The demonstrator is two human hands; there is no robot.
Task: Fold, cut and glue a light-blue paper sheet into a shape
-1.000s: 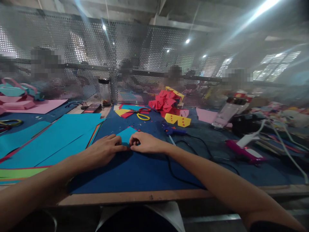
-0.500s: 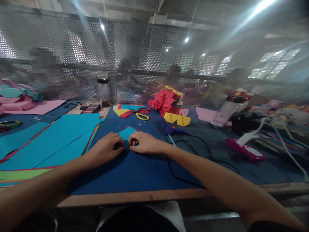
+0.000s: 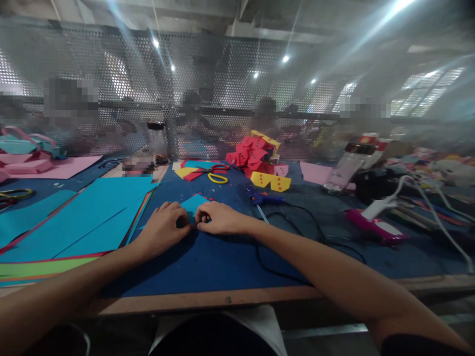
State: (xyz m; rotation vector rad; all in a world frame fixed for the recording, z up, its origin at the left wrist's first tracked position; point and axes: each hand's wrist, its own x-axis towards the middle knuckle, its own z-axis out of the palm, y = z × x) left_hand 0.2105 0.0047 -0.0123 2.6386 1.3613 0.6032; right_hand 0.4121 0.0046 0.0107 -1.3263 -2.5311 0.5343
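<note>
A small piece of blue paper (image 3: 195,204) lies on the dark blue mat (image 3: 208,257) in front of me. My left hand (image 3: 163,228) rests with curled fingers pressed on its near left edge. My right hand (image 3: 217,218) is closed in a pinch on the near right edge of the same paper. The two hands almost touch at the fingertips. Most of the paper's near part is hidden under my fingers.
Large blue sheets (image 3: 89,212) lie to the left. Behind are scissors with yellow and red handles (image 3: 215,173), a heap of red and yellow folded pieces (image 3: 258,158), a blue glue gun (image 3: 265,199) with a black cord (image 3: 297,227), a jar (image 3: 159,142). People sit beyond the perforated screen (image 3: 222,89).
My left hand's fingers have curled in from lying flat, and it has drawn slightly back to the left. The right hand stays pinched on the paper.
</note>
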